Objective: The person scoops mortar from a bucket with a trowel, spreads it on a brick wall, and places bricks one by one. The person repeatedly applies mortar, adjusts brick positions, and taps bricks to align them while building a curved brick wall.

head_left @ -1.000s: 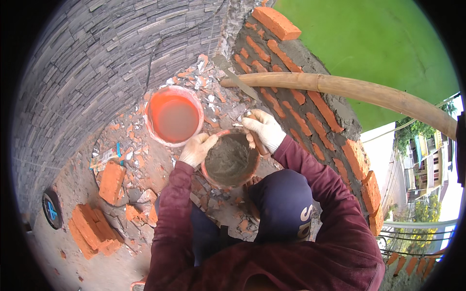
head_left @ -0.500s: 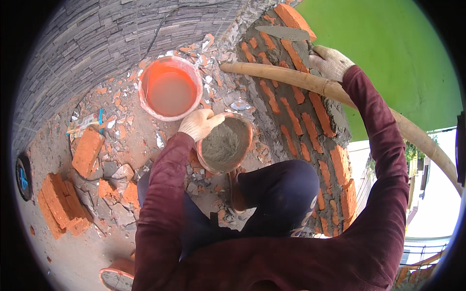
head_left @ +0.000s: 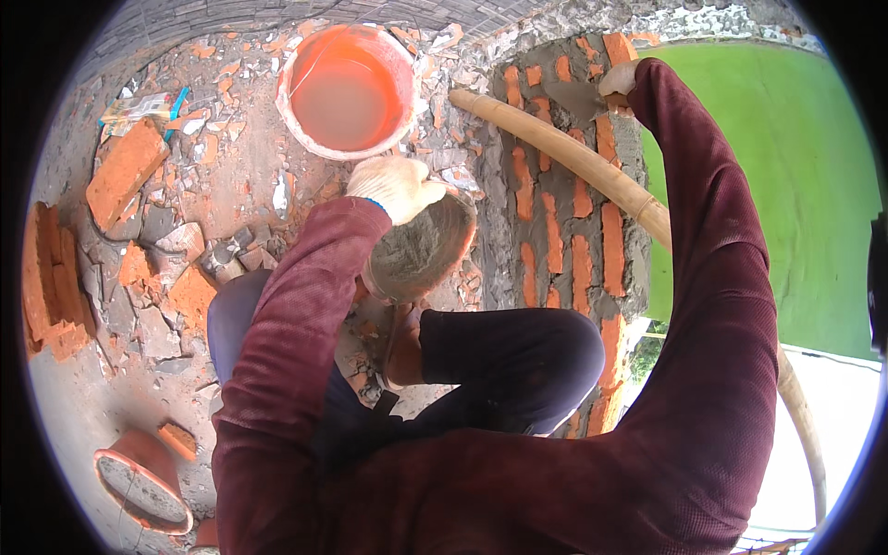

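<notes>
My left hand point(head_left: 393, 187), in a pale work glove, grips the rim of a round bowl of grey mortar point(head_left: 421, 252) held above my knees. My right hand point(head_left: 618, 78) is stretched out to the far top of a red brick wall point(head_left: 564, 231) with wet grey joints. It holds a trowel point(head_left: 573, 95) whose blade rests on the wall's top course. A long bamboo pole point(head_left: 592, 171) lies slanted across the wall under my right arm.
An orange bucket of cloudy water point(head_left: 347, 88) stands on the rubble-strewn floor beyond the bowl. Whole and broken bricks point(head_left: 125, 171) lie at left, with a stack point(head_left: 55, 287) at the far left. A second mortar pan point(head_left: 139, 481) sits lower left. Green ground lies beyond the wall.
My right hand left the bowl and reached out over the pole to the wall top with the trowel. The left hand kept the bowl, which tilted.
</notes>
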The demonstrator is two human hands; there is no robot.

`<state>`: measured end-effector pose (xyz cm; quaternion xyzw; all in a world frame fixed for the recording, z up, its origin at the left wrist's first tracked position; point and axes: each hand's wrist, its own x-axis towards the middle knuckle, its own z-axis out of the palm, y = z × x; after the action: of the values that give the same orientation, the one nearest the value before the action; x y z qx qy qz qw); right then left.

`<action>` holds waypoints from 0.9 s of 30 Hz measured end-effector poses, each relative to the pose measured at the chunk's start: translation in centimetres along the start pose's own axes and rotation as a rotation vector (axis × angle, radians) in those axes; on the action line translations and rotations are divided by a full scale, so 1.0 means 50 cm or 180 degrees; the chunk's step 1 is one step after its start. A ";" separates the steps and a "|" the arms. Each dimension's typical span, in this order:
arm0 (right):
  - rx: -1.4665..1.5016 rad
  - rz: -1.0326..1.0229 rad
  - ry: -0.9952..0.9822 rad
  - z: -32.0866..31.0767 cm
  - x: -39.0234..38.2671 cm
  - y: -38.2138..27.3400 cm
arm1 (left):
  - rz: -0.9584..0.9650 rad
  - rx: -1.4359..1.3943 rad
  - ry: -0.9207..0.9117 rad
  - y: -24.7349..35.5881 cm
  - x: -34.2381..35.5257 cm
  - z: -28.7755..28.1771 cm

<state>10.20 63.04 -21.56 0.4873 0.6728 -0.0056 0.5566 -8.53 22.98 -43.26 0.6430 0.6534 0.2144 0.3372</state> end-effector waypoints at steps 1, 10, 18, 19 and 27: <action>0.0370 0.0087 0.0038 -0.002 0.013 0.006 | 0.0027 0.0003 0.0025 -0.001 0.003 0.002; -0.3443 -0.0432 -0.0463 0.062 -0.089 -0.124 | -0.0020 0.0180 0.0061 0.012 0.024 0.022; -0.1562 0.0870 0.0723 0.092 -0.294 -0.098 | 0.0076 0.0133 0.0164 0.006 0.018 0.014; -0.1569 0.0921 0.0939 0.083 -0.313 -0.073 | 0.0079 0.0093 0.0183 0.005 0.015 0.009; -0.0889 0.0273 0.1420 0.141 -0.208 -0.086 | 0.0161 -0.0179 0.0327 -0.019 -0.004 0.005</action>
<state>11.60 50.15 -18.71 0.4230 0.7519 0.2185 0.4562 -9.01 22.67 -44.10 0.6377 0.6470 0.2740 0.3156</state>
